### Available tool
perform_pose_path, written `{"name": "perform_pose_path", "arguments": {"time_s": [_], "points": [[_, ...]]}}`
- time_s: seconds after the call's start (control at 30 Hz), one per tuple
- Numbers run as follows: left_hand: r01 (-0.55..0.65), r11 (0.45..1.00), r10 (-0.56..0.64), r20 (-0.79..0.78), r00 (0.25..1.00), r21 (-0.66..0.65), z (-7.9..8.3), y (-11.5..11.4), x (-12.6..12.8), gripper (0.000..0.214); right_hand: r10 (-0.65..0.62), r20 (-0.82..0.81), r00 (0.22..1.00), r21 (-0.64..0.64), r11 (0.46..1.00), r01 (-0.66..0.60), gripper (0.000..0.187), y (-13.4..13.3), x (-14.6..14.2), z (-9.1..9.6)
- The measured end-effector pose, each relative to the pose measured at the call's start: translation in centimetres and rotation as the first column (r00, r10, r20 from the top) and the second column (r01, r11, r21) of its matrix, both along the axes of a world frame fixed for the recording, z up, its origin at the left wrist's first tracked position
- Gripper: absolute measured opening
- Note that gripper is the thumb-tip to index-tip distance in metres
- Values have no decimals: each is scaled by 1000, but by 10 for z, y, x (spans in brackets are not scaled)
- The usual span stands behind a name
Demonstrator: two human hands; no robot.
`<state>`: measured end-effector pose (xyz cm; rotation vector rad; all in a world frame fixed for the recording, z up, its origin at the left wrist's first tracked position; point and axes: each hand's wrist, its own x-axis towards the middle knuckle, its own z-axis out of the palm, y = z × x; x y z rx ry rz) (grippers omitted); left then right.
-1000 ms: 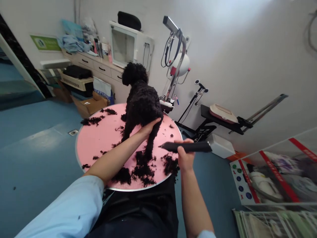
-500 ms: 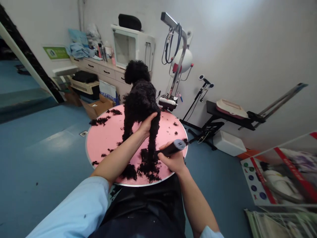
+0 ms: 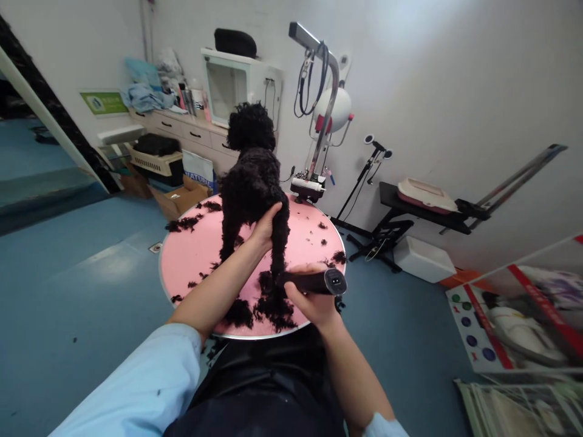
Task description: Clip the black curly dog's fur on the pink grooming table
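Note:
A black curly-haired dog (image 3: 252, 176) stands on a round pink table (image 3: 186, 264), its rear towards me and its head at the far side. My left hand (image 3: 265, 227) is closed around the upper part of its right hind leg; the fingertips are hidden behind the leg. Dark hair clippers (image 3: 314, 282) lie in my right hand (image 3: 314, 300), which grips their body. Their front end meets the lower part of the same leg, and the blade is hidden in dark fur. Cut fur (image 3: 276, 312) lies in clumps around the paws.
Behind the table's far edge rises a metal grooming arm (image 3: 330, 103) with a looped black leash. A cardboard box (image 3: 182, 197) and a pet carrier (image 3: 157, 161) stand at the left back. To the right is a black folding table (image 3: 423, 209).
The clippers have tilted flatter, their rear end swinging down and slightly right beside the leg. The dog's head and body have shifted slightly left in view. My left hand keeps its hold.

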<state>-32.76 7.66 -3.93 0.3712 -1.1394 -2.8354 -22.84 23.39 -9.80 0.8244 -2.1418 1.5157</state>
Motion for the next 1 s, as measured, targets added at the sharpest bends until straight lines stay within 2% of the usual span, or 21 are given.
{"name": "perform_pose_path", "arguments": {"time_s": [0.07,0.13,0.17,0.23,0.27,0.33,0.37,0.4,0.47,0.53,0.6,0.67,0.73,0.83,0.9,0.93,1.0], "points": [[2,1000,-2,-55,999,6,0,-7,3,35,67,47,997,-10,998,-66,26,-5,-6,2],[24,1000,-25,-94,995,-10,0,-17,8,41,153,202,967,35,986,-163,21,-9,-16,-4],[34,999,-37,-107,994,-27,-1,-23,11,44,181,289,940,15,981,-194,16,-11,-22,-7],[12,998,-18,-121,993,-54,-5,-34,17,49,218,379,899,-182,970,-159,14,-14,-38,-8],[-22,998,15,-125,992,-57,-7,-38,19,50,235,372,898,-331,937,-108,16,-16,-47,-3],[-100,994,94,-127,987,-46,-10,-44,23,50,263,293,919,-602,797,-36,24,-23,-66,14],[-130,991,125,-128,984,-34,-11,-45,25,50,286,250,925,-663,747,-52,27,-29,-73,24],[-151,988,147,-132,980,-21,-12,-45,26,51,311,219,925,-672,735,-88,29,-35,-78,33],[-168,986,165,-139,976,-7,-11,-47,30,54,349,204,915,-603,781,-163,28,-47,-82,41],[-162,987,161,-130,978,-1,-8,-49,33,59,366,235,901,-506,837,-209,24,-55,-79,31],[-133,991,133,-103,986,8,-5,-52,37,65,418,279,865,-469,845,-257,24,-55,-75,9],[-104,994,106,-83,991,32,-3,-54,40,70,516,337,788,-488,811,-323,30,-49,-75,-11],[-82,995,88,-96,992,61,-2,-55,41,74,590,363,721,-571,752,-329,35,-41,-82,-21],[-61,994,74,-154,985,86,-2,-54,41,78,640,298,708,-761,607,-228,35,-39,-100,-10],[-47,995,62,-176,982,87,-2,-54,40,83,684,247,686,-829,516,-215,34,-46,-110,1],[-40,996,54,-179,982,83,-1,-54,40,86,718,246,651,-831,502,-239,34,-51,-113,5],[-27,997,39,-176,984,69,0,-55,40,91,768,293,569,-798,524,-297,35,-62,-112,4]]}}
